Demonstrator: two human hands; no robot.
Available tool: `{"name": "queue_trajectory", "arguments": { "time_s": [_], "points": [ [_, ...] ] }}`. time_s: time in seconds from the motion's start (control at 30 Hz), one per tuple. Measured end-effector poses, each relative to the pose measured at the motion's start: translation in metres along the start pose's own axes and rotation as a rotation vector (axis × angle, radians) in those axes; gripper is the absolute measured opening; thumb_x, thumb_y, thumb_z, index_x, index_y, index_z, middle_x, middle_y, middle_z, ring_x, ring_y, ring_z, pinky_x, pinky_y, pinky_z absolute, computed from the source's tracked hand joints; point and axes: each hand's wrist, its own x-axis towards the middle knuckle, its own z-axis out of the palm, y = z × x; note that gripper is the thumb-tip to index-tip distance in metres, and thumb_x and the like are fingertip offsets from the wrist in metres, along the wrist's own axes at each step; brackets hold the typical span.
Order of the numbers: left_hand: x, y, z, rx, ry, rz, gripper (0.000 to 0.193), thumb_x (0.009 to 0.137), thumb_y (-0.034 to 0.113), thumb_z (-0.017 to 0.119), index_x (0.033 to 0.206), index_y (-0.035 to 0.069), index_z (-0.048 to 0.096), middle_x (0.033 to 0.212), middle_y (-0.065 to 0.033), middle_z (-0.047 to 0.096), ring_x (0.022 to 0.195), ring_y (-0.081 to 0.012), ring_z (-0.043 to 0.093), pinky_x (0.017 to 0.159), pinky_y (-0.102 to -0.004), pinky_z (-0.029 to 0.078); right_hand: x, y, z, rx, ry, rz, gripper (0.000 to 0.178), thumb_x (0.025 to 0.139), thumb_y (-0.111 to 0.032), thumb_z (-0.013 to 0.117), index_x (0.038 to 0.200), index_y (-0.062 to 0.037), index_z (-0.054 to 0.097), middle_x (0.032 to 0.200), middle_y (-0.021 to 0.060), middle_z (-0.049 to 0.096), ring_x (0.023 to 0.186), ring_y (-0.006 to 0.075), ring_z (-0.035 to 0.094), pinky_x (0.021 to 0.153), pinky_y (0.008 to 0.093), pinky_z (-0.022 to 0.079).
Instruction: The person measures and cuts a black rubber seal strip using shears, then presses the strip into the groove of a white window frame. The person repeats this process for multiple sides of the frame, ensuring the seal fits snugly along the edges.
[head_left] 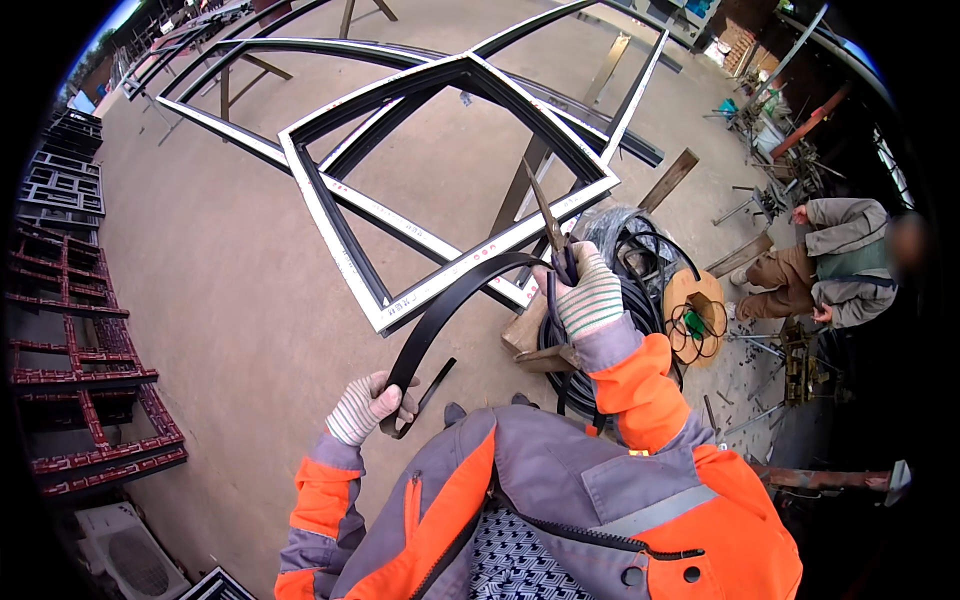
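A black rubber strip (437, 305) bows in an arc between my two hands. My left hand (362, 408), in a striped knit glove, is closed round its lower part, and a loose tail bends up beside the fingers. In a matching glove, my right hand (592, 292) grips scissors (546, 215) by their dark handles, blades pointing up and away. The strip's upper end reaches the right thumb; whether it is pinched there cannot be made out. Just beyond, a white-faced, black-edged window frame (455, 268) lies over other frames, its near corner close to the strip.
Coiled black strip (640, 325) and a wooden spool (695, 300) lie right of my right hand, beside a wooden block (540, 345). A person (835, 260) sits at the right among scattered metal parts. Dark red wrapped frames (85, 370) are stacked at the left.
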Motion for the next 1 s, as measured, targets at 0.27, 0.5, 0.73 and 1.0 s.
{"name": "queue_trajectory", "arguments": {
  "time_s": [0.27, 0.5, 0.73, 1.0],
  "points": [
    [0.002, -0.077, 0.007, 0.497, 0.638, -0.026, 0.041, 0.081, 0.013, 0.072, 0.12, 0.001, 0.062, 0.091, -0.0116, 0.068, 0.081, -0.0216, 0.068, 0.075, -0.0338, 0.056, 0.032, 0.031, -0.044, 0.169, 0.188, 0.015, 0.03, 0.081, -0.018, 0.081, 0.092, -0.0034, 0.058, 0.074, 0.0032, 0.062, 0.065, 0.0103, 0.056, 0.063, 0.0279, 0.048],
    [-0.029, -0.1, -0.035, 0.797, 0.851, 0.263, 0.046, 0.076, -0.006, 0.063, 0.121, 0.002, 0.06, 0.108, -0.0184, 0.063, 0.098, -0.0316, 0.065, 0.089, -0.0384, 0.053, 0.051, 0.081, -0.101, 0.029, 0.311, 0.141, 0.033, 0.081, -0.021, 0.081, 0.095, -0.0015, 0.059, 0.078, 0.0057, 0.066, 0.07, 0.0141, 0.062, 0.066, 0.0298, 0.051],
    [-0.065, -0.108, -0.091, 0.885, 1.018, 0.27, 0.05, 0.075, -0.016, 0.06, 0.122, 0.001, 0.058, 0.11, -0.0163, 0.06, 0.102, -0.0296, 0.062, 0.095, -0.0368, 0.05, 0.061, 0.094, -0.141, -0.112, 0.448, 0.22, 0.033, 0.08, -0.023, 0.082, 0.091, -0.0021, 0.059, 0.073, 0.0052, 0.064, 0.066, 0.0149, 0.059, 0.065, 0.0321, 0.05],
    [-0.102, -0.117, -0.151, 0.763, 1.229, 0.202, 0.036, 0.084, -0.014, 0.06, 0.116, 0.001, 0.063, 0.109, -0.0116, 0.064, 0.1, -0.0218, 0.062, 0.093, -0.0322, 0.051, 0.075, 0.139, -0.166, -0.165, 0.582, 0.267, 0.035, 0.078, -0.028, 0.083, 0.089, -0.0053, 0.06, 0.069, 0.0032, 0.062, 0.063, 0.0132, 0.053, 0.064, 0.032, 0.048]
  ]
}}
